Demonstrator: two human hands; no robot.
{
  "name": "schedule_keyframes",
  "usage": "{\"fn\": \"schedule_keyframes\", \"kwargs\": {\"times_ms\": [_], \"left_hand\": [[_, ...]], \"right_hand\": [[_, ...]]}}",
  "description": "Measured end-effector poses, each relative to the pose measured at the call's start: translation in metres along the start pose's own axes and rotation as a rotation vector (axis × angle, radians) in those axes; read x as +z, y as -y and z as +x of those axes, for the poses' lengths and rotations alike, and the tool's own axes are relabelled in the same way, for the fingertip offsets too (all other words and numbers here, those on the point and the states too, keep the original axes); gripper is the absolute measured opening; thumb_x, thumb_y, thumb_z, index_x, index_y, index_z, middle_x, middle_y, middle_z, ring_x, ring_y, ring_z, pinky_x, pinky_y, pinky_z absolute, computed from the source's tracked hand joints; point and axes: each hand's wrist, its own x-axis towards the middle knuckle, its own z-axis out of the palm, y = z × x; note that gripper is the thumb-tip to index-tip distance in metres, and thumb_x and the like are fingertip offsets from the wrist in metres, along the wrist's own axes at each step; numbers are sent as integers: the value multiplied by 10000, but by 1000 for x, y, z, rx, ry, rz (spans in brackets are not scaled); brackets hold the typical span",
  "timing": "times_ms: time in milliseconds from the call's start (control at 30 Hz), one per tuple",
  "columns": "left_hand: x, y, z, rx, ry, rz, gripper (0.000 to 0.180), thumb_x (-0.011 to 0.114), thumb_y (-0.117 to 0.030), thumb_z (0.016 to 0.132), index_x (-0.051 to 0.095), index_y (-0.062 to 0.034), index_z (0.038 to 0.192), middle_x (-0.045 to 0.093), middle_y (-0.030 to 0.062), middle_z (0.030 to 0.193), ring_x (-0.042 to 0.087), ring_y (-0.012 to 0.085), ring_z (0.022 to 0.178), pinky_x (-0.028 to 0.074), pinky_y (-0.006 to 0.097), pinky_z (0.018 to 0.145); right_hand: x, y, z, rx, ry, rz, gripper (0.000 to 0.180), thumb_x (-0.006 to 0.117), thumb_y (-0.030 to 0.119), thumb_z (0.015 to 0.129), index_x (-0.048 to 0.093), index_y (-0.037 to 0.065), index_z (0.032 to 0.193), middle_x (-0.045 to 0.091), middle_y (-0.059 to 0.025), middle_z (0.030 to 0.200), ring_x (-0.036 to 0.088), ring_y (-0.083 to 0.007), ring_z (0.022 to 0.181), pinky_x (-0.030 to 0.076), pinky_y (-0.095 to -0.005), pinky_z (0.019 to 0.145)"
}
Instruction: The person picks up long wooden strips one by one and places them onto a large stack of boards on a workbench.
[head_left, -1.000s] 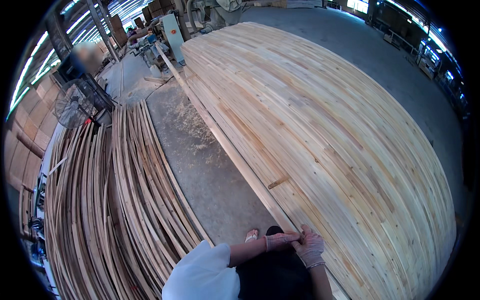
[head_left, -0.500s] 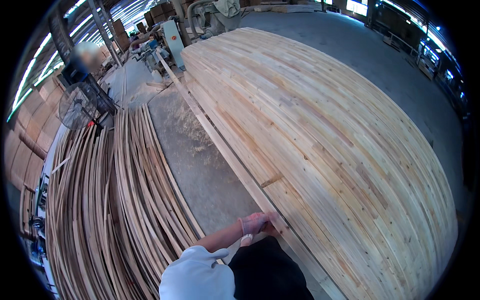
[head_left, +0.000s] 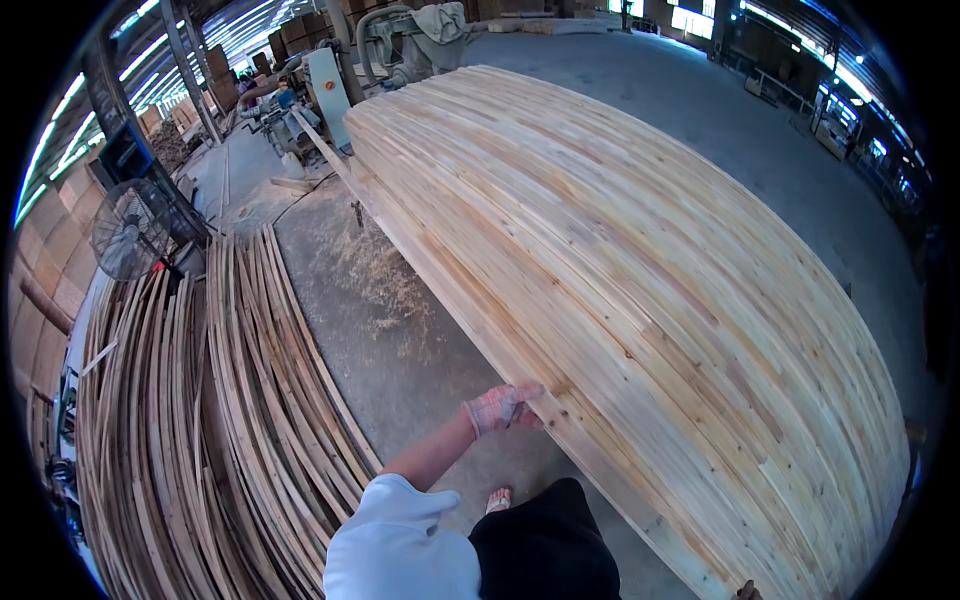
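Running from about five o'clock up to eleven o'clock, the long plank (head_left: 470,310) lies along the near edge of a broad stack of pale boards (head_left: 640,280), its long axis pointing away toward the machines (head_left: 320,90) at the far end of the hall. The plank sits at the stack's left rim, just beside the bare concrete floor (head_left: 380,340). The gloved left hand (head_left: 497,408) reaches in from the person's white sleeve (head_left: 400,540) toward one o'clock, forearm stretched out, fingers curled closed over the plank's edge. The right hand is barely in view at the bottom rim near five o'clock, and its grip cannot be told. At nine o'clock, a heap of thin curved wood strips (head_left: 190,430) covers the floor, well apart from the stack. A standing fan (head_left: 128,228) is at ten o'clock, beyond the strips.
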Motion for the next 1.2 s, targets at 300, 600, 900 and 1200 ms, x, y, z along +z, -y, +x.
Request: {"fn": "schedule_keyframes", "kwargs": {"times_ms": [300, 600, 900, 1200], "left_hand": [[-120, -155, 17, 252, -337, -146, 410, 651, -209, 897, 527, -29, 1244, 644, 155, 1160, 658, 332, 1048, 572, 457, 848], [-100, -61, 18, -67, 89, -195, 589, 614, -339, 942, 415, -53, 1417, 519, 133, 1361, 522, 299, 1201, 404, 509, 1045], [-10, 120, 51, 468, 521, 1461, 367, 599, -238, 901, 563, -60, 1220, 595, 99, 1204, 572, 264, 1106, 435, 425, 996], [-105, 23, 25, -291, -187, 28, 279, 662, -314, 913, 607, -112, 1096, 676, 59, 930, 644, 186, 737, 574, 408, 774]], "right_hand": [[21, 264, -22, -121, -12, 195, 515, 498, 495, 951, 701, 23, 984, 707, -177, 902, 669, -344, 868, 511, -433, 798], [88, 420, -35, -325, 124, 318, 515, 451, 534, 952, 704, 93, 1033, 710, -174, 953, 672, -351, 930, 514, -439, 845], [134, 512, -75, -977, 257, 385, 401, 591, 340, 858, 611, 173, 1222, 660, -140, 1144, 616, -338, 1084, 480, -444, 934], [124, 388, -23, -419, 256, 184, 530, 585, 446, 877, 578, 75, 1255, 649, -163, 1157, 632, -338, 1054, 488, -422, 921]]}}
